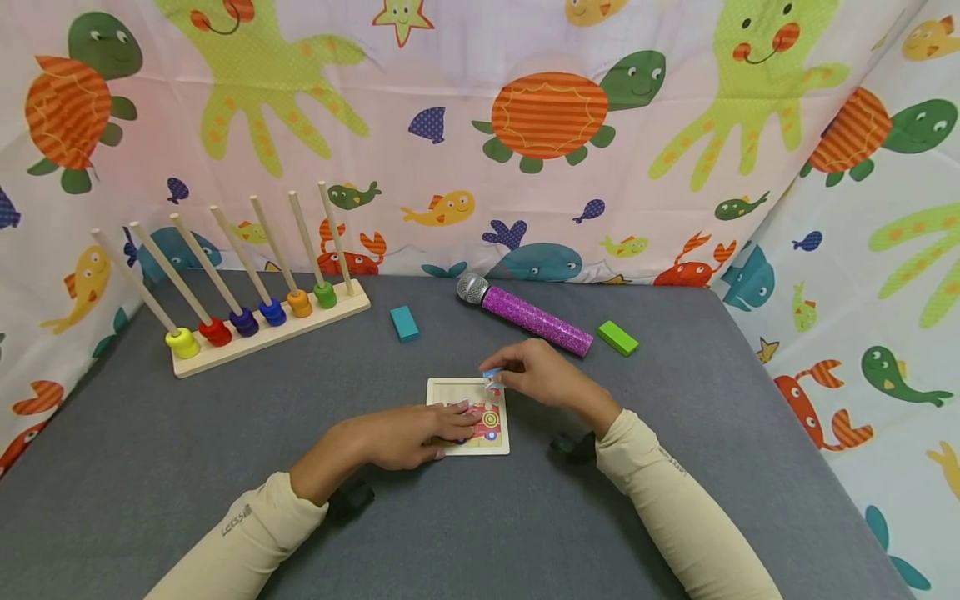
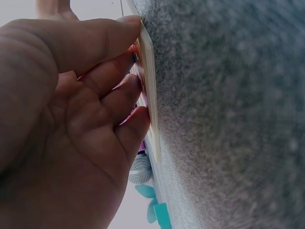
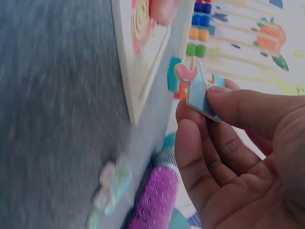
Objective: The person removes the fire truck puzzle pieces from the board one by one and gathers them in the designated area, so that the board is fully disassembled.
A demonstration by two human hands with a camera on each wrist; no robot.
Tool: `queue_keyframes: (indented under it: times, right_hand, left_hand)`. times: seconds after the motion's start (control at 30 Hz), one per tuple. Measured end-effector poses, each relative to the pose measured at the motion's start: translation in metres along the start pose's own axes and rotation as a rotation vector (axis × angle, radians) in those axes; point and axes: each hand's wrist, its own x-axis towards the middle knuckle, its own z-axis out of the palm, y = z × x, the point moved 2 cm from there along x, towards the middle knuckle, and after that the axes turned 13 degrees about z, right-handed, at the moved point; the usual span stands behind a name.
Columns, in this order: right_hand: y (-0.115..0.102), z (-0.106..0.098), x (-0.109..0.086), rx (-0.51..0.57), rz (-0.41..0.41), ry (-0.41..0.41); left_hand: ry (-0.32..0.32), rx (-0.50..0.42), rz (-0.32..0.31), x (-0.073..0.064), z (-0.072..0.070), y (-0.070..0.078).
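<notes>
- Head view: the right hand [image 1: 547, 372] pinches a small puzzle piece [image 1: 492, 377] over the upper right corner of the puzzle board [image 1: 506, 437]; the fingers cover much of the piece, so its outline is hard to make out.
- Head view: the left hand [image 1: 408, 433] lies with its fingers extended on the board, hiding the left part of its picture; a ringed yellow disc and a blue round shape show beside the fingertips.
- Head view: behind the board on the grey surface [image 1: 450, 517] are a teal block [image 1: 404, 323], a glittery purple microphone [image 1: 536, 318] and a green block [image 1: 618, 337], with a peg rack [image 1: 247, 348] to the left; both sleeves [image 1: 258, 533] run off the lower edge.
- Left wrist view: the board appears almost edge-on, its picture mostly out of sight; the thumb touches the rim and the other fingertips meet the upper face. Only the microphone's mesh head shows clearly, and the teal block is cut off below.
- Right wrist view: the piece is plainer here, light blue with a rounded pink tab, held between thumb and fingers and clear of the board, which the top edge crops.
- Right wrist view: blurred loose pieces [image 3: 113, 183] lie near the microphone, unseen from the head; their pictures cannot be read.
</notes>
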Motion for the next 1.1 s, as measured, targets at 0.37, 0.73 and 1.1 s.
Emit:
queue_keyframes:
  times: [0.37,0.73,1.1]
  right_hand:
    - [0.031,-0.034,-0.029,0.022,0.021,0.122]
    - [0.070,-0.053,-0.059,0.006,0.151,0.157]
    - [0.095,-0.055,-0.062,-0.042,0.189,0.170]
  left_hand:
    - [0.006,-0.009,-0.020,0.001,0.001,0.000]
    - [0.023,0.034,-0.033,0.004,0.003,0.004]
    - [0.055,-0.029,-0.027,0.001,-0.003,0.003]
